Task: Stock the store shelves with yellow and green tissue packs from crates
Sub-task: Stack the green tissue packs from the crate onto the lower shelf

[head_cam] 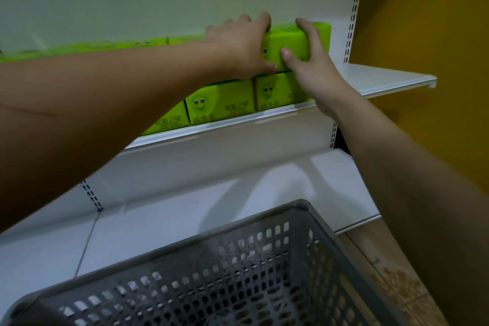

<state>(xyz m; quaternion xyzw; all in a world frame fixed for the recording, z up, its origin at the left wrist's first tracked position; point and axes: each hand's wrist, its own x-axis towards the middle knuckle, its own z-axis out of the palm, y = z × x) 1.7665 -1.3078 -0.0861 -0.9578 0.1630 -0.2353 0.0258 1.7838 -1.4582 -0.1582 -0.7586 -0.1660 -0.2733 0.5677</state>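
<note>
**Top pack held at both ends, long axis running back into the shelf**

The bright green, block-shaped, plastic-wrapped tissue pack [288, 43] sits on the second layer, on top of the lower row of matching green packs with smiley faces [221, 104], at the right end of the stocked row and near the right-hand slotted white upright [353, 16]. Its small end face looks out toward the person, so its long axis appears to run from the shelf's front edge toward the white back panel [158, 8], though the far end is hidden and I cannot be sure.

The left hand [239, 49] grips the pack from its left side, fingers curled over the top edge and thumb under the front face. The right hand [311, 61] clasps the right side, fingers up along the flank and thumb pressed on the front face. Both hands are equally close, one on each side.

My judgement: the coming move is a push straight back along that axis, then squaring it with the neighbouring upper pack.

The white metal shelf [391, 77] lies bare to the right of the packs. Below, a grey perforated plastic crate [299, 213] stands by the lower shelf.
</note>
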